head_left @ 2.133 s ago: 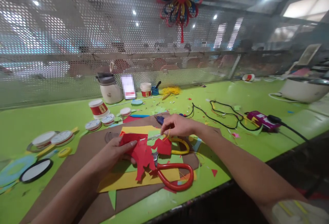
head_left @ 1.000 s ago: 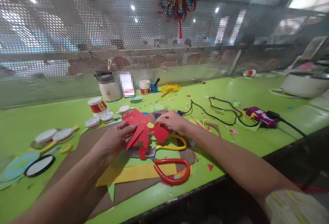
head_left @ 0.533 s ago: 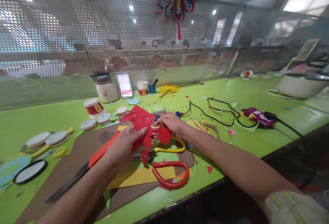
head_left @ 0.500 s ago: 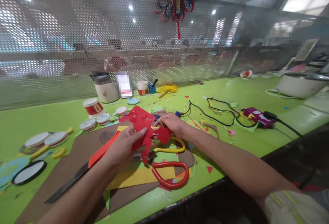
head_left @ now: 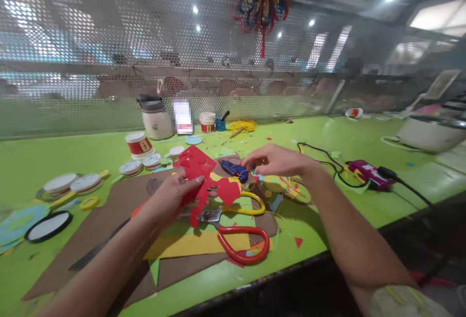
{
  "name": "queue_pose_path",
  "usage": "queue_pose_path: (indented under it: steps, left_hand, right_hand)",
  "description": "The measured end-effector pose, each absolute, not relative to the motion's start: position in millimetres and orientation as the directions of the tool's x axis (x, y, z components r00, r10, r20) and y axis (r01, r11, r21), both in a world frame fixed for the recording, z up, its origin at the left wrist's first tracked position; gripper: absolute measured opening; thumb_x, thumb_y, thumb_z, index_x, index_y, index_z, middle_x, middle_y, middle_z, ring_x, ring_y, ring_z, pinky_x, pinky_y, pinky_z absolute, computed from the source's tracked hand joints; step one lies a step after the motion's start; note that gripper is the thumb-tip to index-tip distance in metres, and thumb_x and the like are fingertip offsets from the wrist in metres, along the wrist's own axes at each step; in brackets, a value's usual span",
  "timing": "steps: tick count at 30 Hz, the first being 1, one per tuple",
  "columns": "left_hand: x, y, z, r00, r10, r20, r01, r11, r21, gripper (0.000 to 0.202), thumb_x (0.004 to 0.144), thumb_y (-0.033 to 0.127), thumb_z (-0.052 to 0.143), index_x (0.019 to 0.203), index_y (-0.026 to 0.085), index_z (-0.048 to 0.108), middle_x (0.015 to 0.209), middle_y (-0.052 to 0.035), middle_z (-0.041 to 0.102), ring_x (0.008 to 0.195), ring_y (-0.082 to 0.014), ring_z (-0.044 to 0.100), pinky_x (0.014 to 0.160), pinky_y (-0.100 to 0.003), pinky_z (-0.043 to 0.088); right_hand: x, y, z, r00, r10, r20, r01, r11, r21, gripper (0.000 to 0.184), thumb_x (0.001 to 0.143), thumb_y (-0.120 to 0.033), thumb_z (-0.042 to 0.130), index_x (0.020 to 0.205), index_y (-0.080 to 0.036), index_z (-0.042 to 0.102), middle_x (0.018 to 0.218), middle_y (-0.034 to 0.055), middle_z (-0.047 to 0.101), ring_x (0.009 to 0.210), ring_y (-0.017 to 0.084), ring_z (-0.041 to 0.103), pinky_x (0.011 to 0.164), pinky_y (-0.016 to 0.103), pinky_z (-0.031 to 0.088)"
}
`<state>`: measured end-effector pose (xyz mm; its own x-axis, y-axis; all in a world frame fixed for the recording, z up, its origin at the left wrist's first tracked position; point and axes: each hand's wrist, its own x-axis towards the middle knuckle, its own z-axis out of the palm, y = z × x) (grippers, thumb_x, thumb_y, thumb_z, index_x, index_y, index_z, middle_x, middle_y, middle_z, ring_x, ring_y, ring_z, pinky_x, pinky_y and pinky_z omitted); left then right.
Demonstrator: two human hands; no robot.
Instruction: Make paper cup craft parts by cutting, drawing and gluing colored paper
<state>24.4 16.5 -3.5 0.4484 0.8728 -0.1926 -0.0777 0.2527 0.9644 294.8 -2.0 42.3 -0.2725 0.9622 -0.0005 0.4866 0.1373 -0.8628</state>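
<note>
My left hand is closed on a red paper cutout, pinching its ragged shape between thumb and fingers. My right hand hovers with bent fingers, thumb and index apart, at the back end of a blue glue gun; whether the fingertips touch it is unclear. The gun lies on brown board. Below the cutout lie large scissors with one yellow handle and one red handle, their blades partly covered. Yellow paper is under them. A knife is partly hidden by my left forearm.
Round white lids, a red-and-white tub and a kettle stand at the left and back. A purple power block with black cords lies at the right. Paper scraps litter the green table. Perforated mesh rises behind.
My right hand has left the red cutout and moved up and right to the glue gun, which is now more exposed. My left hand keeps the cutout. The view has shifted slightly.
</note>
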Motion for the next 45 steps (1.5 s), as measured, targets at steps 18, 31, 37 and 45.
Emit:
queue_pose_path:
  steps: [18,31,37,45]
  left_hand:
    - [19.4,19.1,-5.4,0.428,0.892,-0.147,-0.301,0.295,0.907,0.013,0.081,0.021,0.062,0.079,0.011,0.069,0.079,-0.0110,0.076,0.065,-0.0191,0.070,0.063,-0.027,0.057]
    - [20.1,22.0,-13.2,0.318,0.933,-0.168,-0.245,0.252,0.936,0.015,0.070,0.020,0.074,0.066,0.014,0.061,0.063,0.0000,0.064,0.057,-0.0113,0.063,0.056,-0.021,0.057]
    - [21.9,23.0,-12.2,0.227,0.961,-0.159,-0.269,0.219,0.938,0.013,0.076,0.020,0.068,0.068,0.015,0.059,0.059,0.0036,0.059,0.056,-0.0106,0.061,0.055,-0.023,0.057]
    - [21.7,23.5,-11.9,0.259,0.951,-0.167,-0.278,0.239,0.930,0.010,0.075,0.020,0.068,0.081,0.016,0.062,0.075,-0.0022,0.068,0.065,-0.0127,0.065,0.058,-0.022,0.056]
  right_hand:
    - [234.7,-5.2,10.9,-0.207,0.978,0.022,0.437,0.113,-0.893,0.014,0.069,-0.028,0.074,0.071,-0.015,0.070,0.066,0.0016,0.066,0.060,0.014,0.054,0.056,0.025,0.042]
    - [239.7,5.8,-1.0,-0.285,0.955,-0.083,0.247,-0.010,-0.969,0.032,0.074,-0.043,0.068,0.063,-0.015,0.057,0.042,-0.0054,0.055,0.033,0.004,0.037,0.036,0.016,0.025]
    - [245.2,12.1,-10.3,-0.368,0.924,-0.104,0.163,-0.046,-0.986,0.038,0.076,-0.041,0.066,0.102,-0.013,0.062,0.059,-0.0008,0.066,0.044,0.007,0.053,0.045,0.018,0.037]
    - [241.3,10.8,-7.1,-0.372,0.922,-0.109,0.227,-0.023,-0.974,0.049,0.079,-0.032,0.059,0.122,-0.011,0.052,0.060,-0.0004,0.065,0.047,0.009,0.056,0.048,0.020,0.041]
